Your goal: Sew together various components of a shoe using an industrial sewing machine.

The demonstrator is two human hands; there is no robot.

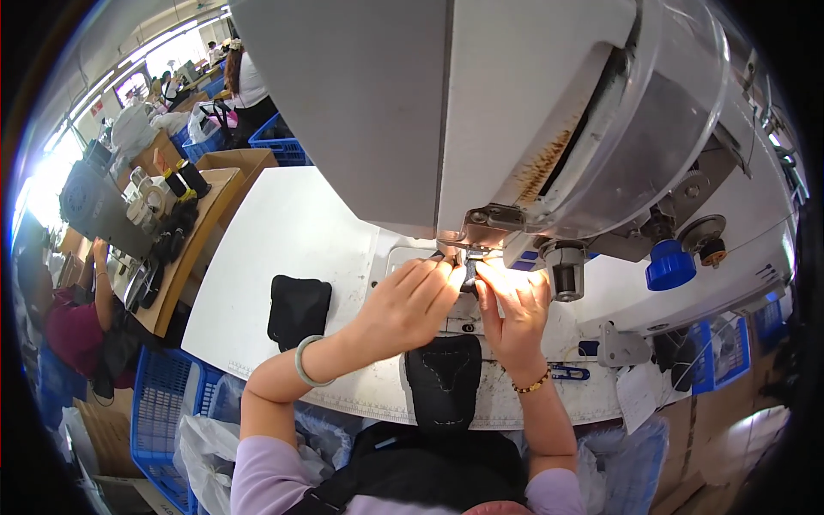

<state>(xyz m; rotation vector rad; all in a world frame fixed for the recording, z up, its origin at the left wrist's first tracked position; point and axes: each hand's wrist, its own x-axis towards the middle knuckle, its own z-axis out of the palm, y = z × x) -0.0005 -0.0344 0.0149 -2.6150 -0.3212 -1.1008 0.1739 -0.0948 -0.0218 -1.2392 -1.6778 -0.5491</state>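
Note:
Both of my hands are under the head of a large white sewing machine (403,112), close to its lit needle area. A small dark piece of material (469,276) lies between them, partly covered by fingers. My left hand (412,300) has its fingers closed on the left side of this piece. From the other side my right hand (518,313) pinches it with thumb and fingers. Below my hands, a black padded piece (445,378) with light stitch marks lies at the table's front edge. Another black padded piece (299,309) rests left of my left forearm.
The white sewing table (249,232) carries blue-handled thread snips (568,372) and a paper slip (637,399) on the right. A blue knob (669,266) hangs from the machine. Blue crates (163,412) stand below left. A co-worker's arm (103,292) is beside another machine at far left.

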